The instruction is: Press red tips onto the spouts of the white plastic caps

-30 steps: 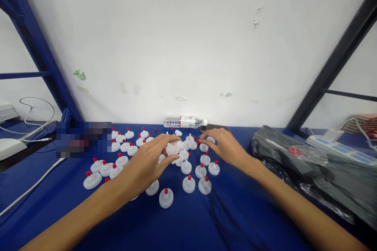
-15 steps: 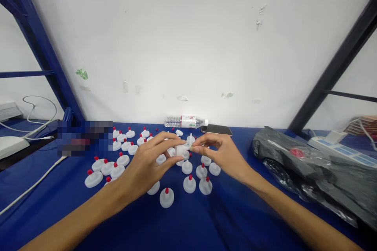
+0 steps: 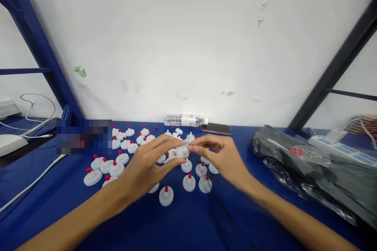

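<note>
Between my two hands, above the blue table, is a small white plastic piece. My left hand grips it between thumb and fingers. My right hand pinches at its right side, and what its fingertips hold is too small to make out. Around and below them stand several white round caps with nozzles; many have red tips, such as the front cap and the cap to its right. A white cap without a red tip stands just below the fingers.
A clear bottle lies by the wall, with a dark phone beside it. Grey plastic bags and a power strip are at the right. A white cable crosses the left side of the blue table.
The white piece has tilted in my left hand, and my fingers have shifted slightly. The whole view has moved a little.
</note>
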Motion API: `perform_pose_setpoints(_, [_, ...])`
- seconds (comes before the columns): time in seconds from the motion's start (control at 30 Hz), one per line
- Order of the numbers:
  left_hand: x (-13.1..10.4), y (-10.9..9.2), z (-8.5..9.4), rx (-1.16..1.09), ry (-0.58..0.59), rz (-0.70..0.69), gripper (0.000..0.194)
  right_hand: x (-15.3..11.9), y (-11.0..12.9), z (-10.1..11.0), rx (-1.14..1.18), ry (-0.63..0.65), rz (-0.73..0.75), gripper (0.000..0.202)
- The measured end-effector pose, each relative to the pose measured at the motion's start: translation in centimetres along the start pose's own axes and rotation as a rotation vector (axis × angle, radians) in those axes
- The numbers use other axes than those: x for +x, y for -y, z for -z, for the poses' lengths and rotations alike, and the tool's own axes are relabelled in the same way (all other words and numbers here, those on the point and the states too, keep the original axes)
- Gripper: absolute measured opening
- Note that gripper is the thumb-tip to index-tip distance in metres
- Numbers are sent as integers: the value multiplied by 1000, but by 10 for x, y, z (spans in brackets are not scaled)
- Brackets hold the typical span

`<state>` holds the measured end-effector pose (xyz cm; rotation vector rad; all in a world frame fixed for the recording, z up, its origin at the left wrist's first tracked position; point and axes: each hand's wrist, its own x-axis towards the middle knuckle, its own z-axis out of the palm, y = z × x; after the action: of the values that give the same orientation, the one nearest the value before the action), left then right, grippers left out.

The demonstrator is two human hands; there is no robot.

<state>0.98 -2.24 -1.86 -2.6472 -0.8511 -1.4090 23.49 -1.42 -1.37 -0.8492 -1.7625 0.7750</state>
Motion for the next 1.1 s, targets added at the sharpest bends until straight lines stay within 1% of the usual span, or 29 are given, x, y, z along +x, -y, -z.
perform_pose_setpoints(0.07, [0,-1,0,29,-13,-20,36,-3,0,-2,-59,-27,38,10])
perform_pose_setpoints(0.13, [-1,-2,-1,42,-14,-40,37,-5,0,-2,-76,-28,58,11])
perform_pose_setpoints(0.27, [-2,-1,-1,46,12,-75,37,-6,0,-3,-82,-13,49,11])
perform_pose_setpoints(0.37, [-3,1,-2,61,39,-72,38,-2,0,-1,-5,32,12,13])
perform_pose_setpoints(0.47, [-4,0,-1,70,52,-57,42,5,0,7,121,120,-65,22])
perform_pose_setpoints(0.53, [-3,-1,0,74,48,-20,42,11,1,19,102,140,-84,24])
perform_pose_setpoints(0.6, [-2,-2,1,93,47,37,33,16,2,36,-60,113,-47,21])
perform_pose_setpoints(0.7, [0,0,3,180,63,81,23,23,3,64,-474,91,31,16])
perform_pose_setpoints(0.73, [0,1,3,213,78,90,21,25,2,72,-582,114,20,17])
perform_pose_setpoints(0.8, [-1,5,1,265,132,114,21,26,-2,85,-738,218,-40,18])
perform_pose_setpoints(0.87, [-3,8,-1,284,211,144,22,27,-10,89,-820,338,-98,16])
perform_pose_setpoints(0.93, [-5,11,-3,281,306,167,25,26,-18,88,-860,418,-120,16])
perform_pose_setpoints(1.03, [-7,13,-6,266,427,182,30,24,-26,80,-881,478,-113,15])
perform_pose_setpoints(1.1, [-8,13,-7,269,459,167,32,23,-26,78,-883,506,-108,12])
